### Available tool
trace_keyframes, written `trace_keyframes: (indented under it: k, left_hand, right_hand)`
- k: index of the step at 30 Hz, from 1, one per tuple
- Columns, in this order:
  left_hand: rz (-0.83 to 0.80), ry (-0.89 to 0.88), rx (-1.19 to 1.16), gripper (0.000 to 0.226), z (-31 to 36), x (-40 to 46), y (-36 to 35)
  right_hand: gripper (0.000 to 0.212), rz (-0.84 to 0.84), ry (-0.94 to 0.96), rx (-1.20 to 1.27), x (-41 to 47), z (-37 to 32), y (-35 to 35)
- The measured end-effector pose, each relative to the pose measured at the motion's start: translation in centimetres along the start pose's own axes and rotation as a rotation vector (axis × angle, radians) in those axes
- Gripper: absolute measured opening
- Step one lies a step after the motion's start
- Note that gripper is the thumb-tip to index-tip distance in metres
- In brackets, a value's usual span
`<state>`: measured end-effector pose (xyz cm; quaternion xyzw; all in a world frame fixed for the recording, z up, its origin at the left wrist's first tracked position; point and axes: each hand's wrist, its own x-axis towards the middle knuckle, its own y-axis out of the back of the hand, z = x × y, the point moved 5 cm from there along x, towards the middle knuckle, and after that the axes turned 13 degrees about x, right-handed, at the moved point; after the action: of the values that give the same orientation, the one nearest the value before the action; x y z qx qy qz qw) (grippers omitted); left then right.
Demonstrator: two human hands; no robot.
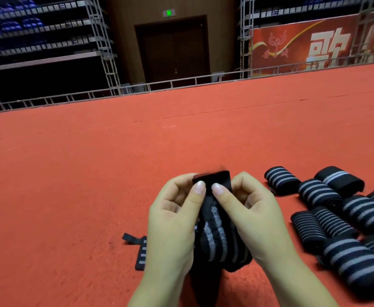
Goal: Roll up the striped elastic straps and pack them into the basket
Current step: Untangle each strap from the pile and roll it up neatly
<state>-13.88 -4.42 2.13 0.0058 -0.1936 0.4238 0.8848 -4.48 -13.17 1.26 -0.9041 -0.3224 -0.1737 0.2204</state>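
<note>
Head view: strap [215, 227] end pinched by both hands, roll being started above the carpet [70, 173].

Black tab is nipped between thumb and curled fingers of left hand [172, 218] and right hand [254, 216]. First turn should be kept tight, edges aligned. Finished rolls [341, 213] lie just right; another strap [140, 253] lies left. Basket not seen.

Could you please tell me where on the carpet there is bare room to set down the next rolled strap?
The carpet left of the left hand is bare, as is the stretch beyond both hands up to the railing. Right of the right hand it is crowded with rolled straps. A loose strap end lies by the left wrist.
</note>
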Motion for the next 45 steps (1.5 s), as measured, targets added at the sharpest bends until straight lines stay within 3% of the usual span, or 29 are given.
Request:
trace_keyframes:
  k: [7, 9, 11, 15, 19, 22, 24, 27, 28, 32, 37, 45]
  left_hand:
    - [0.074, 0.004, -0.093, 0.009, 1.6, 1.0, 0.4]
    - [0.067, -0.078, -0.094, 0.008, 3.8, 2.4, 0.5]
    - [0.05, -0.194, -0.052, 0.006, 6.6, 4.5, 0.4]
    - [0.032, -0.385, 0.027, 0.014, 12.7, 9.2, -0.5]
    - [0.079, -0.501, 0.016, 0.014, 18.3, 13.2, -1.2]
    - [0.13, -0.543, 0.065, 0.011, 20.9, 15.7, -1.5]
    - [0.102, -0.499, 0.175, 0.004, 20.2, 17.6, -1.7]
    - [-0.097, -0.342, 0.27, 0.057, 16.4, 17.3, -2.1]
    - [-0.192, -0.284, 0.245, 0.064, 14.4, 16.3, -2.1]
    - [-0.455, -0.144, 0.314, 0.059, 4.7, 10.4, -1.4]
    - [-0.434, 0.006, 0.316, 0.068, -3.6, 7.3, 0.1]
    - [-0.386, 0.049, 0.282, 0.067, -5.0, 7.3, 0.6]
  right_hand:
    - [0.038, 0.01, 0.151, -0.247, 0.7, -0.6, -0.2]
    - [0.056, -0.135, 0.1, -0.163, 1.7, -0.4, -0.9]
    - [0.06, -0.262, 0.103, -0.073, 2.5, -0.5, -1.9]
    - [0.065, -0.26, 0.361, -0.026, 4.3, -4.6, -4.0]
    - [0.078, -0.318, 0.571, -0.158, 6.4, -7.7, -5.9]
    - [0.066, -0.423, 0.656, -0.204, 7.7, -9.1, -6.6]
    - [0.05, -0.421, 0.69, -0.195, 8.3, -10.0, -6.6]
    - [0.032, -0.321, 0.67, -0.142, 9.2, -10.5, -6.4]
    - [0.03, -0.28, 0.638, -0.108, 9.7, -10.4, -6.1]
    - [0.024, -0.089, 0.532, -0.04, 12.0, -9.4, -4.2]
    - [0.025, 0.006, 0.443, -0.047, 12.9, -6.2, -3.2]
    - [0.023, 0.048, 0.405, -0.045, 13.4, -4.8, -2.7]
